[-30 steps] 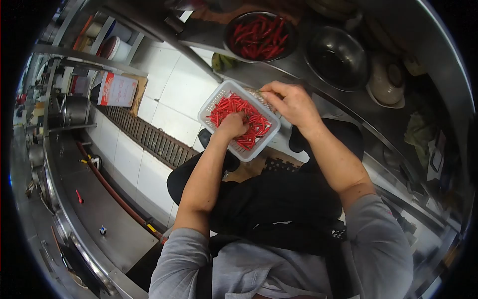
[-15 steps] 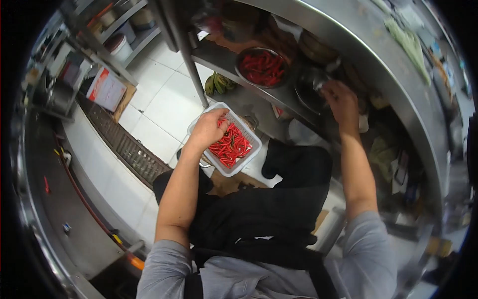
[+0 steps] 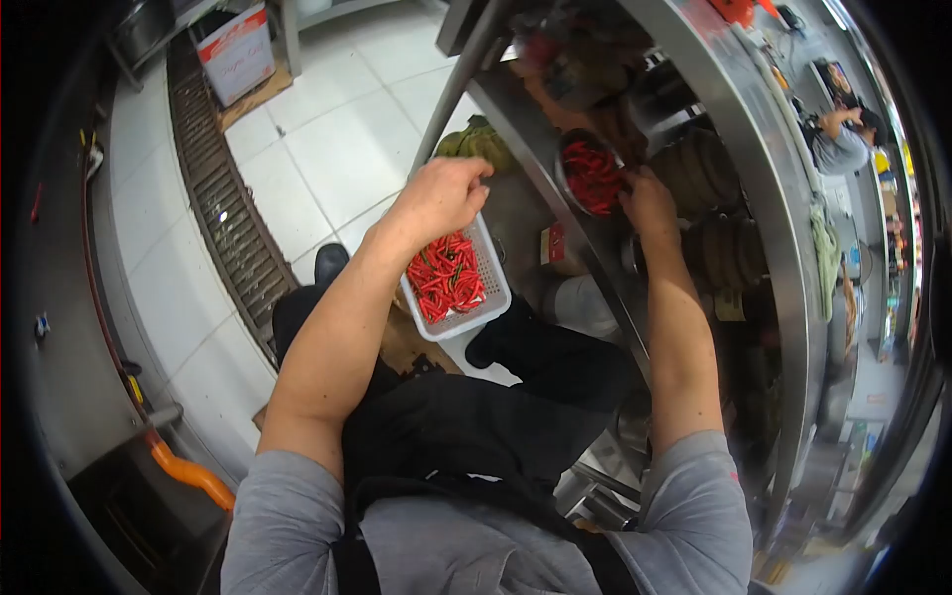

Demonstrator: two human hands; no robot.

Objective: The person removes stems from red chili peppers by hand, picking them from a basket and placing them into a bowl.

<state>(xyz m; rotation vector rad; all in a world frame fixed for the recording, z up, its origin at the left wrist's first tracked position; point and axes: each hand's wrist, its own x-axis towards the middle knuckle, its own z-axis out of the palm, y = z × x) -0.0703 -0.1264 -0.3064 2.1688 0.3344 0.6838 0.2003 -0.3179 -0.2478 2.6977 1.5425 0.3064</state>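
Observation:
My left hand point(image 3: 448, 201) is over the far end of a white plastic basket point(image 3: 501, 300), its fingers curled together. Whether anything is between those fingertips cannot be made out. Slim red chillies point(image 3: 448, 283), a few with green on them, fill the basket's bottom. On the under-counter shelf, a metal bowl point(image 3: 562, 180) contains larger red chillies point(image 3: 592, 177). Fingers of my right hand point(image 3: 650, 203) are closed at the bowl's right rim, partly hidden in shadow.
Green bananas point(image 3: 478, 144) lie beyond the basket. Stacked round containers point(image 3: 699, 174) stand right of the bowl. The steel counter edge point(image 3: 739, 149) passes above my right arm. A floor drain grate point(image 3: 233, 233) runs along the left. Another person point(image 3: 841, 144) is at the far right.
My right hand has moved from a dark round vessel to the rim of the chilli bowl. My left hand has risen off the chillies toward the basket's far end. The view has turned.

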